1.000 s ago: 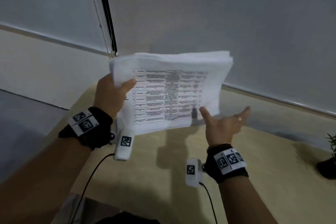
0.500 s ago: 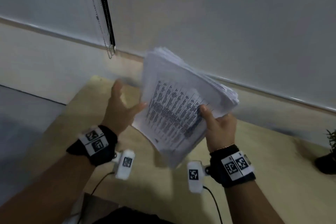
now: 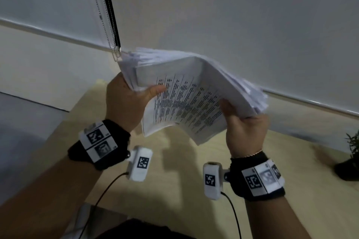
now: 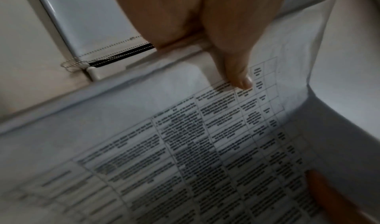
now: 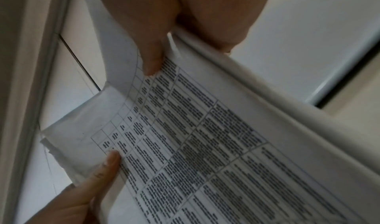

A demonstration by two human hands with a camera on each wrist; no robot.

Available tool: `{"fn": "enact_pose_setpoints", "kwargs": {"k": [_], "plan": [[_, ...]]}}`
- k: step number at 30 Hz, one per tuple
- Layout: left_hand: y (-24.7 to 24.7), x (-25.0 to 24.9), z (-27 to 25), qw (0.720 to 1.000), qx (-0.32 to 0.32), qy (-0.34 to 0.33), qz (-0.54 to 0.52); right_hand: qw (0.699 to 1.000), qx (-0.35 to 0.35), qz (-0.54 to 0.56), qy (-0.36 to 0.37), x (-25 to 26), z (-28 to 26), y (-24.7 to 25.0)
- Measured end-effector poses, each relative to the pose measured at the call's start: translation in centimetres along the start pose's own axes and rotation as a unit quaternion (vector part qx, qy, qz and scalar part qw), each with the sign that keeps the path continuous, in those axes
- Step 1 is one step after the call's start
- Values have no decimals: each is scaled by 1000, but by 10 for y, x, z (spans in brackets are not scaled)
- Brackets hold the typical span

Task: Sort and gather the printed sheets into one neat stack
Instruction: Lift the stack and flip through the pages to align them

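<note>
A thick stack of printed sheets (image 3: pixel 186 99) with a table of text on top hangs in the air above the table, its far edges fanned and uneven. My left hand (image 3: pixel 134 95) grips the stack's left edge, thumb on the top page and fingers hidden underneath. My right hand (image 3: pixel 240 120) grips the right edge the same way. In the left wrist view my left thumb (image 4: pixel 236 74) presses on the sheets (image 4: pixel 185 138). The right wrist view shows my right thumb (image 5: pixel 152 56) on the printed page (image 5: pixel 195 138), with my left hand (image 5: pixel 102 170) at the lower left.
A light wooden table (image 3: pixel 174 190) lies below the hands. Behind it are a white wall, a window blind with a bead chain (image 3: pixel 114 52), and a sill. A small potted plant (image 3: pixel 349 157) stands at the table's right edge.
The stack turned from landscape to a tilted position as it passed from my left hand to my right. My left hand has now taken hold of its left edge again, so both hands hold it.
</note>
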State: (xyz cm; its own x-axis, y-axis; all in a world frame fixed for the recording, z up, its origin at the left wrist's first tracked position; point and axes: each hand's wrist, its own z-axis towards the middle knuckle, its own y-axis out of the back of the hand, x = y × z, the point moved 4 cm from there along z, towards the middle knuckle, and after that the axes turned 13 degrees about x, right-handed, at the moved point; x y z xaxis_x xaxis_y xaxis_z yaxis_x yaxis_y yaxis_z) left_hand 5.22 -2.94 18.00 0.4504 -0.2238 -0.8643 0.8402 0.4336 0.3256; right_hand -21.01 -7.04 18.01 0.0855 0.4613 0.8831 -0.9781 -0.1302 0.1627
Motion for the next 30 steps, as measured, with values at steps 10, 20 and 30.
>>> {"fn": "enact_pose_setpoints", "kwargs": {"k": [10, 20, 30], "plan": [[-3, 52, -18, 998, 31, 51, -1, 990, 20, 22, -141, -64, -18, -12], [-21, 41, -22, 993, 83, 10, -87, 996, -18, 42, -78, -23, -11, -14], [-31, 28, -16, 993, 67, 2, -98, 994, -79, -71, -17, -6, -5, -18]]}}
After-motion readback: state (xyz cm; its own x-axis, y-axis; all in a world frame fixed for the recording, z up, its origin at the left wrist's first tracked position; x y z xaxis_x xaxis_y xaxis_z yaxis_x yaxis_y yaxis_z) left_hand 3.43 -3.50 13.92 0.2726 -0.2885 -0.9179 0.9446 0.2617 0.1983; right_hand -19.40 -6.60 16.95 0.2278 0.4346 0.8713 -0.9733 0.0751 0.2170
